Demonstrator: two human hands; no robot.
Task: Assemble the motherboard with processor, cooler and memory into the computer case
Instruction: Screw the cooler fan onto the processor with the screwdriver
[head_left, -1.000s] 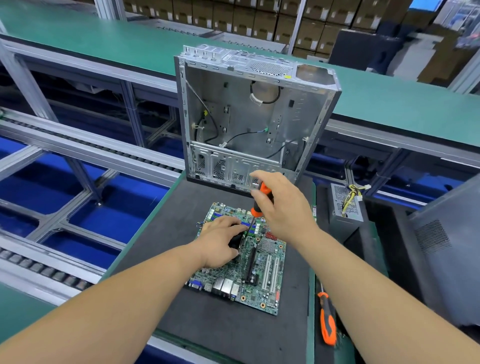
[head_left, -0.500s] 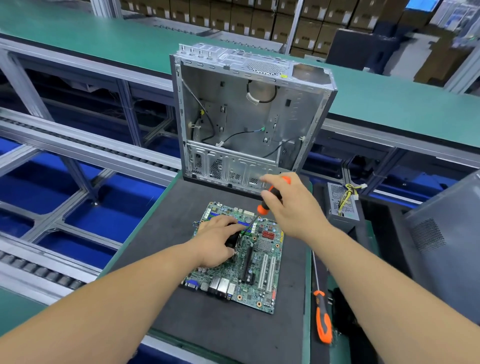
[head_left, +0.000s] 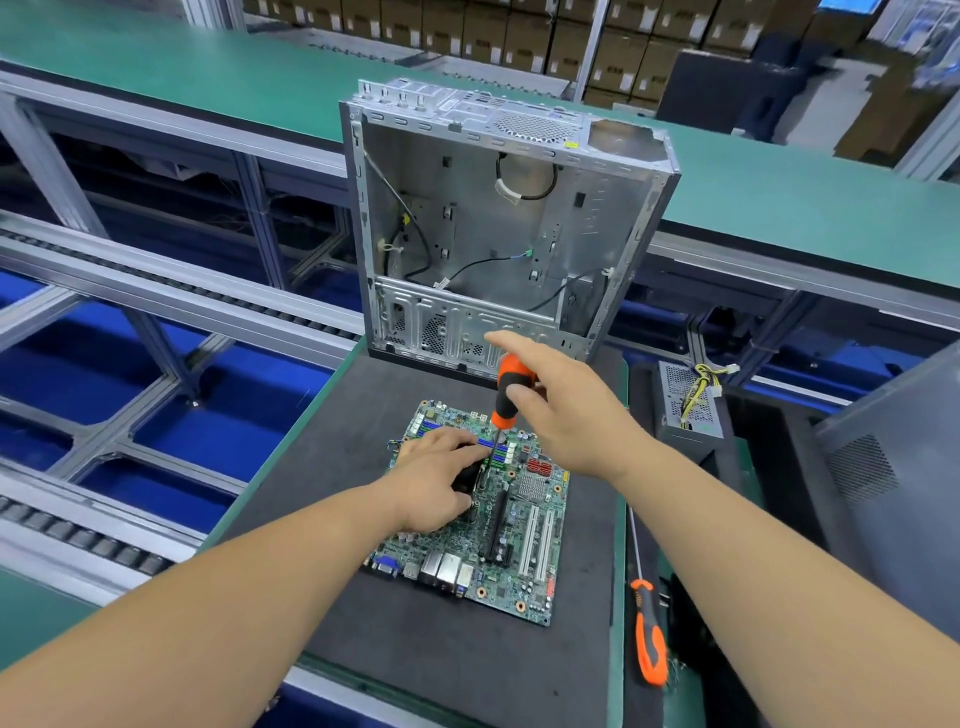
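A green motherboard (head_left: 524, 540) lies flat on the dark mat (head_left: 467, 660). My left hand (head_left: 434, 480) presses down on a black cooler (head_left: 467, 475) on the board and hides most of it. My right hand (head_left: 561, 410) holds an orange-and-black screwdriver (head_left: 506, 395) upright, with the index finger stretched forward. The screwdriver's tip sits at the cooler's right edge. Behind the board stands the open metal computer case (head_left: 498, 223), with loose cables inside.
A second orange-handled screwdriver (head_left: 649, 631) lies right of the mat. A power supply (head_left: 688, 400) with yellow wires sits at the right, beside a grey case panel (head_left: 898, 478). Roller conveyor rails (head_left: 156, 291) run at the left, a green bench (head_left: 779, 197) behind.
My right hand tilted the screwdriver aside, then brought it back upright over the cooler. Its index finger has stretched forward. My left hand has stayed on the cooler.
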